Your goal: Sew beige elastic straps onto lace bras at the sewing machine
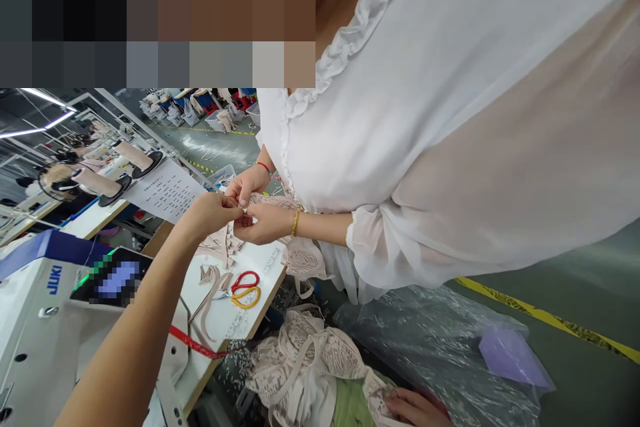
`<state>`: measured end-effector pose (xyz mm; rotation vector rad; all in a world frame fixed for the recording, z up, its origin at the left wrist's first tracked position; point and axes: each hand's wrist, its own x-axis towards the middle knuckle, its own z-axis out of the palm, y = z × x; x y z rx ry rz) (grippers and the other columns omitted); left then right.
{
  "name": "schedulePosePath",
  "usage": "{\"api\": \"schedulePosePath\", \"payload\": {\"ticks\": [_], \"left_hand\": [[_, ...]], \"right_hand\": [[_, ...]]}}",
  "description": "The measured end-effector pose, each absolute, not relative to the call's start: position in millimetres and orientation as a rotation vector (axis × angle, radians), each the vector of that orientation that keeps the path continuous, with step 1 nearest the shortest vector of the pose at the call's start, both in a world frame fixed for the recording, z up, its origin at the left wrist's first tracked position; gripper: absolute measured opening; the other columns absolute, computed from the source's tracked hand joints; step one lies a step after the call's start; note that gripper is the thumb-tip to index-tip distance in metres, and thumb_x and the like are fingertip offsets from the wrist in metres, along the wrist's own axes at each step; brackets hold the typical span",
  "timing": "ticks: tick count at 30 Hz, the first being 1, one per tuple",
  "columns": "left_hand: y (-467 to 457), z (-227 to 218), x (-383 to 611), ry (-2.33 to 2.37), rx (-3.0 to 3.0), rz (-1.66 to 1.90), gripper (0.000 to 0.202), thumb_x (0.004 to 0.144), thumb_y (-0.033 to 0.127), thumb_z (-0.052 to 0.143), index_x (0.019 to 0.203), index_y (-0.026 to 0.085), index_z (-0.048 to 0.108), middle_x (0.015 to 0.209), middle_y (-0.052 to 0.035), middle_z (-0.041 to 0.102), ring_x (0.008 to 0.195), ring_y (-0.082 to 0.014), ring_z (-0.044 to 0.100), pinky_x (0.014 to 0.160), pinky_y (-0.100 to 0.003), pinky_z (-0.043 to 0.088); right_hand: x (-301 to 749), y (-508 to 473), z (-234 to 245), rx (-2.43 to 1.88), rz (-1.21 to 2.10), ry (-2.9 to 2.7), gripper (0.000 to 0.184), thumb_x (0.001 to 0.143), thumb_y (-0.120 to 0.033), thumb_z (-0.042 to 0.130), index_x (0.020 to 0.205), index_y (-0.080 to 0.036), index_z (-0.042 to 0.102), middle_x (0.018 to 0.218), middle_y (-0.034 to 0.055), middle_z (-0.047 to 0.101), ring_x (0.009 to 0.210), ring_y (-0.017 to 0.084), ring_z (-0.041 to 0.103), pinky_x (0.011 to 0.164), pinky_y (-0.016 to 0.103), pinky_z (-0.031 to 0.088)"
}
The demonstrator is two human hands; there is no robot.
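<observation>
My left hand (pixel 213 215) reaches out from the lower left, its fingertips pinched together. They meet the fingertips of another person's two hands, one with a red string bracelet (pixel 263 167), the other with a gold bracelet (pixel 295 221). What is pinched there is too small to make out. A pale pink lace garment (pixel 303 259) hangs below the other person's hands. At the bottom edge my right hand (pixel 417 407), partly cut off, has its fingers bent over a heap of beige lace garments (pixel 305 360) with straps.
Red-and-yellow-handled scissors (pixel 245 289) lie on the white sewing table (pixel 260 257) beside fabric strips (pixel 213 293). A sewing machine (pixel 45 320) stands at left. The person in a white blouse (pixel 425 127) stands close. A clear plastic bag (pixel 430 327) is on the floor.
</observation>
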<state>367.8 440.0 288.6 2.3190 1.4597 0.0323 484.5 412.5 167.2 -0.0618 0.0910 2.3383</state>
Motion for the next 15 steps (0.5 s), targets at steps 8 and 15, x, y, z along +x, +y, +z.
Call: {"api": "schedulePosePath", "payload": {"ticks": [8,15], "left_hand": [[437.2,286.8,361.0,1.455,2.117,0.034,0.012,0.054,0.025,0.073,0.054,0.019,0.062,0.041,0.0068,0.037,0.038,-0.0071,0.026,0.042,-0.024,0.017],[448.2,279.6,354.7,1.385,1.99,0.108,0.02,0.053,0.032,0.075,0.054,0.018,0.06,0.044,0.0047,0.04,0.041,-0.0069,0.027,0.042,-0.023,0.018]], "right_hand": [[485.0,398.6,174.0,-0.014,2.403,0.429,0.019,0.069,-0.011,0.04,0.087,-0.019,0.038,0.08,0.0022,0.047,0.07,0.009,0.055,0.06,0.017,0.052],[486.6,402.5,169.7,0.065,2.438,0.363,0.018,0.071,-0.015,0.046,0.088,-0.017,0.042,0.086,0.0045,0.048,0.073,0.01,0.054,0.062,0.019,0.052]]}}
